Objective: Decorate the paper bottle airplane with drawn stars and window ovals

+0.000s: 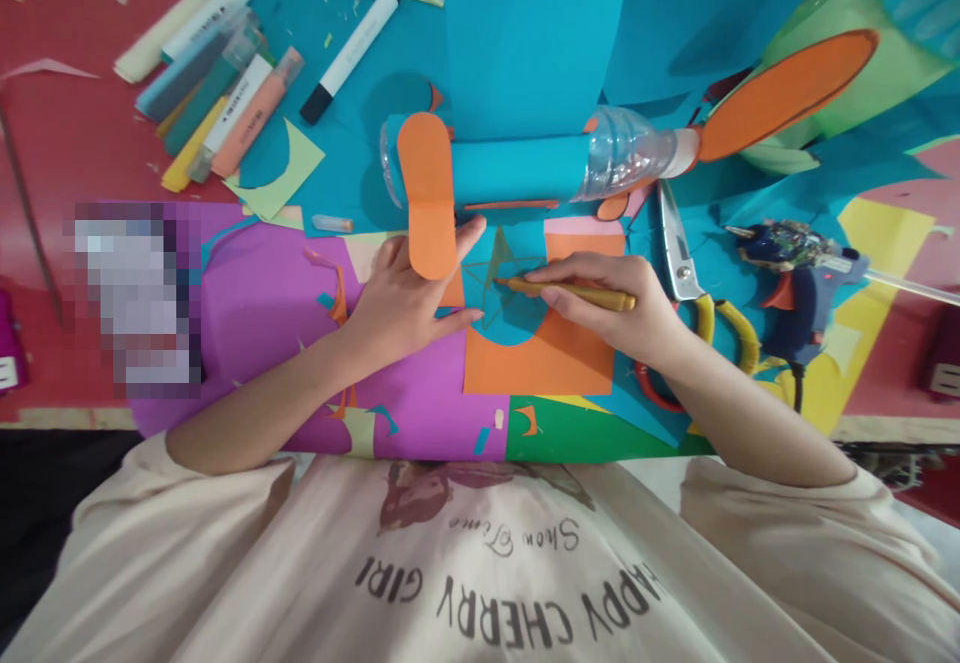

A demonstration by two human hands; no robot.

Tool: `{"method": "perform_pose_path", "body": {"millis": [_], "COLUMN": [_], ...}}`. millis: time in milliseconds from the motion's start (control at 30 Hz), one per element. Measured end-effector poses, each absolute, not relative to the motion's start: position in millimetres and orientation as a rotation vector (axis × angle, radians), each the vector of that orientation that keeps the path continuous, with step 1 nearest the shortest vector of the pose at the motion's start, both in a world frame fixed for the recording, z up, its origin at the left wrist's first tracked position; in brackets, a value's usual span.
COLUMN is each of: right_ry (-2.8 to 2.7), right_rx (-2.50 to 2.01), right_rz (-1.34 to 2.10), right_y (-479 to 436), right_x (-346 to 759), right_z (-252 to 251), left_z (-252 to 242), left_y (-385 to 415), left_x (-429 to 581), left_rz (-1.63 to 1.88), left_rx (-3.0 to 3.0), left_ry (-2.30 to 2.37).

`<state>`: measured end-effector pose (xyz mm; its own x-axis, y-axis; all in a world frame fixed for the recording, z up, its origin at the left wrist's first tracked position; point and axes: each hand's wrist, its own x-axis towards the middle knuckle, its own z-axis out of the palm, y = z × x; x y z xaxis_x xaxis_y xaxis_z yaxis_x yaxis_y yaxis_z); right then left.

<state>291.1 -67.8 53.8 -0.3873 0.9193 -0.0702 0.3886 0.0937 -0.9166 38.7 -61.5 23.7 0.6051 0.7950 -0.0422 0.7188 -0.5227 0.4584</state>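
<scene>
My right hand (615, 303) is closed around a yellow-brown marker pen (600, 294), its tip on a blue paper piece (517, 318). A star outline is drawn on that blue piece, with part of it coloured in. Under it lies an orange paper sheet (555, 368). My left hand (405, 298) rests flat with fingers spread at the blue piece's left edge. Just beyond stands a plastic bottle (630, 155) on its side, wrapped in blue paper. An orange rounded strip (429, 193) on the bottle's left end hangs over part of my left hand.
Several markers (225, 93) lie at the upper left, near a black-capped marker (351, 53). Scissors (686, 268) and a blue glue gun (806, 293) lie at the right. A blurred-out object (142, 293) is on the left. Purple paper (262, 313) and scraps cover the table.
</scene>
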Motion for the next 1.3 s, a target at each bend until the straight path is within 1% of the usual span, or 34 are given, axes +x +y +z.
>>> {"method": "perform_pose_path", "body": {"millis": [300,500,733,967,1200,1300], "right_ry": [-1.852,-1.800,-1.826,-1.722,-1.795,-1.824], "right_rx": [-1.233,-1.295,-1.294,-1.321,-1.328,-1.309], "right_rz": [1.320,1.185,1.315,1.220,1.191,1.229], "right_y": [-69.0,-68.6,-68.1,-66.8,-67.6,-67.7], "right_x": [290.7,292.3,292.1,291.9,292.7,292.8], "right_z": [54.1,50.0,52.3,50.9,50.3,52.2], "left_z": [23.0,23.5,23.4,24.0,23.7,23.8], "left_y": [-61.5,-62.3,-61.9,-62.1,-61.7,-61.6], "left_x": [39.2,38.6,38.6,38.0,38.2,38.7], "left_rz": [0.231,0.250,0.249,0.240,0.248,0.235], "left_rx": [2.409,2.424,2.398,2.409,2.421,2.417], "left_ry": [1.208,1.205,1.200,1.204,1.193,1.205]}}
